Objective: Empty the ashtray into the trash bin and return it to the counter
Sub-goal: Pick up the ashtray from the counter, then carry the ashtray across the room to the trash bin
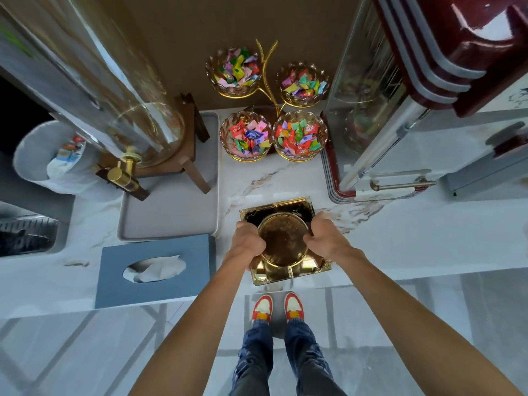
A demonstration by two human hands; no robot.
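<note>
While both arms reach forward over the counter edge, the parts of the scene read as follows.
Left hand [248, 243]: fingers curled closed around the left side of the ashtray's round centre.
Right hand [322, 235]: closed in the same way on the right side.
Ashtray [283, 244]: square, gold and mirror-like, with a dark round bowl; it sits at the front edge of the counter, held between the two hands.
Counter [414, 247]: white marbled surface.
Tissue box [154, 271]: blue-grey, left of the ashtray, a tissue showing in its slot.
Grey tray [171, 215]: behind the tissue box, bearing a glass drink dispenser [120, 90] with a brass tap.
Candy bowls [273, 102]: four glass bowls on a gold stand, behind the ashtray.
Trash bin [45, 158]: white-lined, far left, beyond the counter.
</note>
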